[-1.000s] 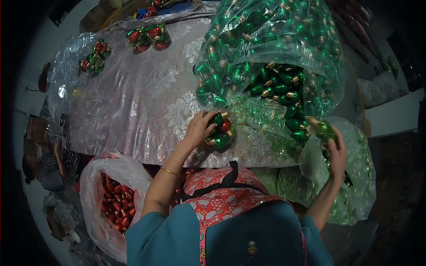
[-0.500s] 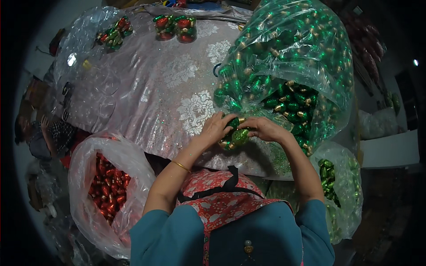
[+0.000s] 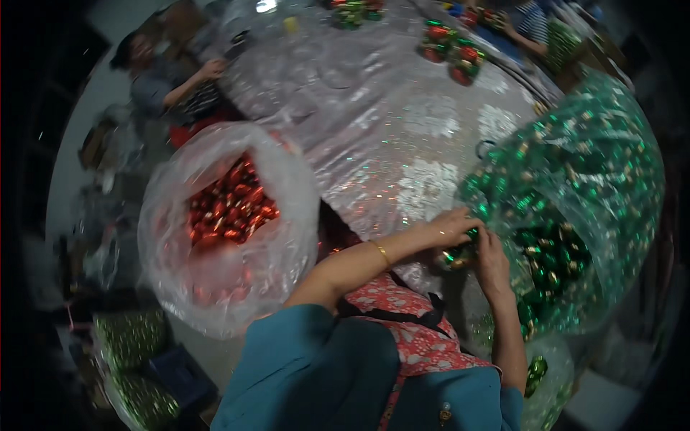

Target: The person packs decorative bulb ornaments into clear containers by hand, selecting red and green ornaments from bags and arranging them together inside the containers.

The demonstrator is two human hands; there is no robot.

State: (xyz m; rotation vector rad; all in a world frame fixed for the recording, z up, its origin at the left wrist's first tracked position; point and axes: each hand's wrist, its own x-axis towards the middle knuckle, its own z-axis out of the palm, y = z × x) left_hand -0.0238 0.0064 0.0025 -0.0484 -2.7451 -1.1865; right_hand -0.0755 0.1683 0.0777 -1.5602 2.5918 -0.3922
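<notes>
At the table's near edge, both my hands are brought together around a small cluster of green glittery Christmas baubles with gold caps (image 3: pixel 458 256). My left hand (image 3: pixel 451 227) curls over the cluster from above, wearing a gold bangle at the wrist. My right hand (image 3: pixel 493 260) closes in from the right, fingertips pinched by the left fingers. The fingers partly hide the baubles, and motion blurs them. Right beside my right hand, a big clear bag (image 3: pixel 611 165) lies opened, with dark green baubles (image 3: pixel 553 255) showing in its mouth.
A clear bag (image 3: pixel 162 230) of red baubles (image 3: pixel 233 205) stands at left. Bundled red and green baubles (image 3: pixel 453 52) sit on the patterned tablecloth (image 3: pixel 366 144). Another bag with light green baubles (image 3: pixel 535 375) is low right. Other people (image 3: pixel 176 79) work at the far left and far right.
The view has swung left, so everything sits further right and the red bauble bag shows more fully. My hands have drawn closer together around the green baubles.
</notes>
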